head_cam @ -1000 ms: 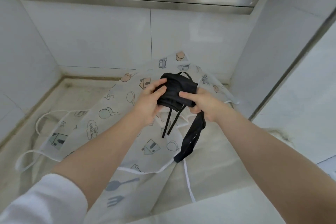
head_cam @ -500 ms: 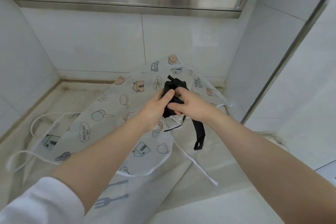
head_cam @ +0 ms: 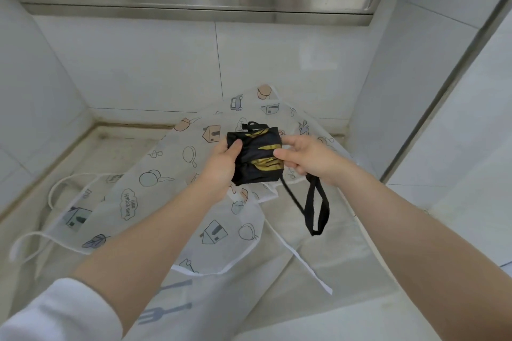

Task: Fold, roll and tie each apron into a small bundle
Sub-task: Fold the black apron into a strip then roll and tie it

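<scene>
Since the earlier frame, the black apron bundle has turned to show its broad face with gold markings, and the hands have drawn apart to its two sides. Left hand grips the bundle's left edge, thumb on the front face and fingers curled behind; right hand pinches its right edge while also holding a black strap, which hangs in a loop below and just right of that hand. Held in the air between the hands and above the worktop, the bundle is compact, roughly square, creased, its longer side running top to bottom; a short strap loop projects from its top edge. Judged from this, wrapping falls to the right hand, nearer the loose strap. Beneath both hands lies a pale printed apron, spread flat and not yet folded.
</scene>
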`<move>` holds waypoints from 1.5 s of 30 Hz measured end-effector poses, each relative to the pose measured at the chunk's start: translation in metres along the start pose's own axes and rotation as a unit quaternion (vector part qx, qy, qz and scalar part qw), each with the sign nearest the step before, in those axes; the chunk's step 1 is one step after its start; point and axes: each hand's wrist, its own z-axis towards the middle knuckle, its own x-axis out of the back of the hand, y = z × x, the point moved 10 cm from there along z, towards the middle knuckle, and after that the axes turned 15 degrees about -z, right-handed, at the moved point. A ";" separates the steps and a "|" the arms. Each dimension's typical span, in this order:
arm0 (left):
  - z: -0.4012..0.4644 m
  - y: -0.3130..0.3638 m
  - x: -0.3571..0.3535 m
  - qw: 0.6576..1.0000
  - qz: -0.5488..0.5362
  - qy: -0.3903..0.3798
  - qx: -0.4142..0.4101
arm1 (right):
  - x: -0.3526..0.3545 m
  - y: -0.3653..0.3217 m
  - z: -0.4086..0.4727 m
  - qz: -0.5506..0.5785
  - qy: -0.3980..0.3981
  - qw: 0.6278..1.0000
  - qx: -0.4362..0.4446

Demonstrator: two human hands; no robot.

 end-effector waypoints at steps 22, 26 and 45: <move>0.016 -0.063 0.005 0.990 -0.026 0.048 0.126 | -0.069 0.011 0.016 -0.345 -0.027 0.937 0.042; 0.015 -0.054 0.005 0.993 -0.020 -0.003 0.120 | -0.042 0.009 0.016 -0.291 0.016 0.956 0.037; 0.015 -0.039 0.015 0.982 0.185 0.004 0.037 | -0.013 0.036 0.012 -0.098 0.082 0.991 -0.034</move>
